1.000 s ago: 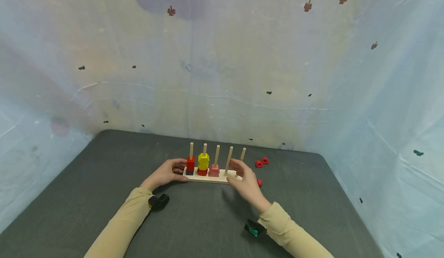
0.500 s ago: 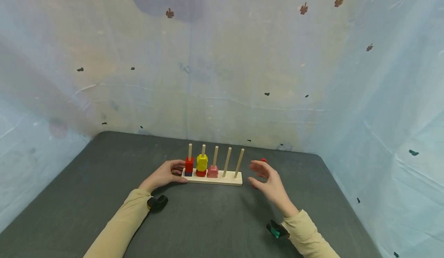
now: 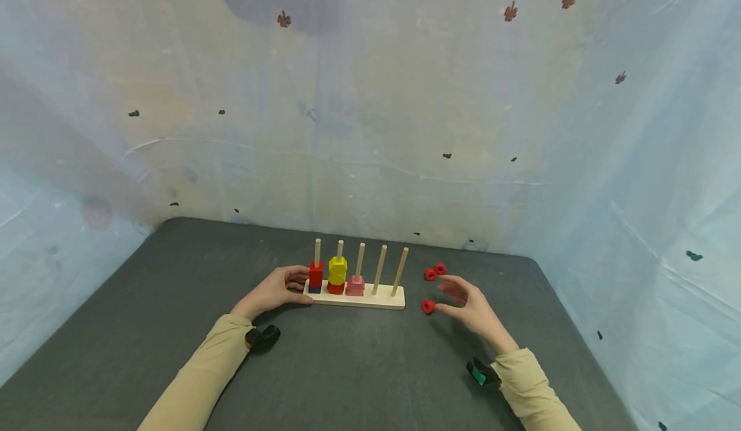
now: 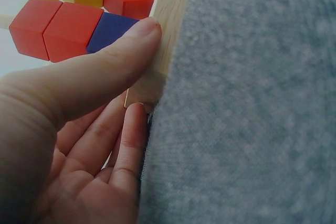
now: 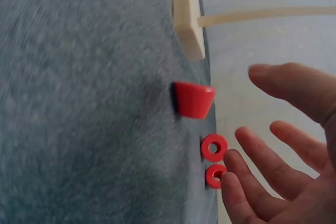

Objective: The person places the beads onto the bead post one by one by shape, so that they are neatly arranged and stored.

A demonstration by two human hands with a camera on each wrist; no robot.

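A wooden peg stand (image 3: 376, 299) with several upright pegs stands on the dark table. Its leftmost peg carries red blocks (image 3: 315, 273) above a navy block (image 4: 111, 31); the second has yellow blocks (image 3: 338, 270) over a red one, the third pink blocks (image 3: 356, 286). Both right pegs are bare. My left hand (image 3: 274, 293) holds the stand's left end, thumb along the front edge, fingers at the end and behind. To the right of the stand, my right hand (image 3: 471, 309) hovers with parted, relaxed fingers, holding nothing, close to a red tapered ring (image 5: 194, 99).
Two more red rings (image 3: 430, 275) (image 5: 212, 147) lie farther back, to the right of the stand. A patterned sheet (image 3: 370, 128) hangs behind and beside the dark table (image 3: 347, 366). Each wrist wears a black strap (image 3: 263, 339).
My right hand has moved from the stand's right end out to the right, uncovering the bare pegs and the red rings. My left hand stays on the stand.
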